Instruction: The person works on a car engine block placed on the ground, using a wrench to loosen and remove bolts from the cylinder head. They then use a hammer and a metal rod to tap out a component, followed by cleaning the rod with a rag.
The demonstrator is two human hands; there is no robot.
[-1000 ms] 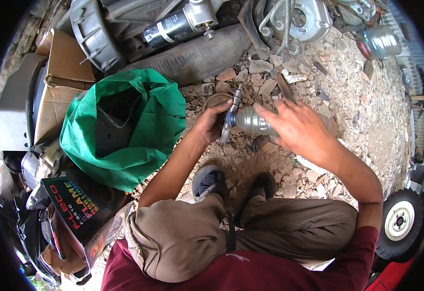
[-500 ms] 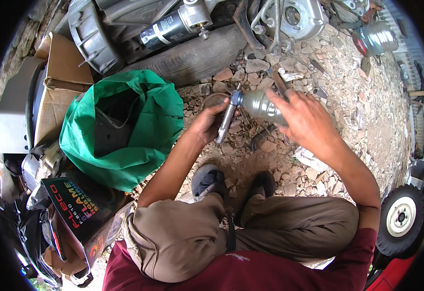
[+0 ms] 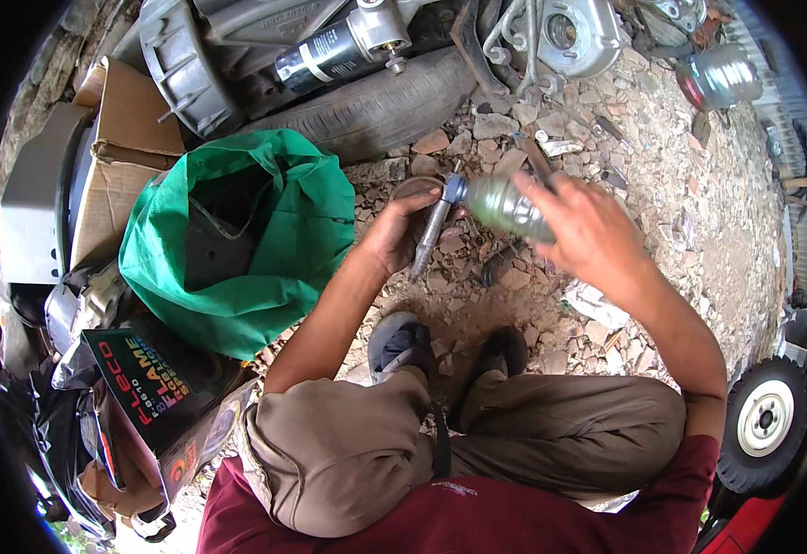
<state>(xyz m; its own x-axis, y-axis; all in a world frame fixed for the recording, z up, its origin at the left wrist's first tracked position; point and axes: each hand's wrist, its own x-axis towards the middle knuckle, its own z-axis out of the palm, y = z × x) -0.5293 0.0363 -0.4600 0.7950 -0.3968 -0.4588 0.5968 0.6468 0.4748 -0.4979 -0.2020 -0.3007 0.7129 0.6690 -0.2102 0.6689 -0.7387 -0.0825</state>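
Observation:
My left hand (image 3: 400,226) is closed around a slender silver metal part (image 3: 433,235) with a narrow pin at its top; a rounded brownish piece shows behind my thumb, too hidden to identify. My right hand (image 3: 579,222) grips a clear plastic bottle (image 3: 500,206), blurred, lying nearly sideways with its blue cap or neck (image 3: 455,190) against the metal part. Beyond both hands is broken rubble ground (image 3: 477,268). A green cloth sack (image 3: 283,295) with dark contents stands beside my left forearm.
Dusty metal castings (image 3: 191,74), a black cylinder (image 3: 311,65) and an old tyre (image 3: 357,115) lie at the back. Cardboard (image 3: 131,148) and a black printed box (image 3: 145,388) are on the left. A wheel (image 3: 759,429) stands at lower right, another large bottle (image 3: 717,78) at upper right.
The bottle and my right hand have risen and tilted around the metal part, which now points more steeply toward me at its lower end. My left hand keeps its hold.

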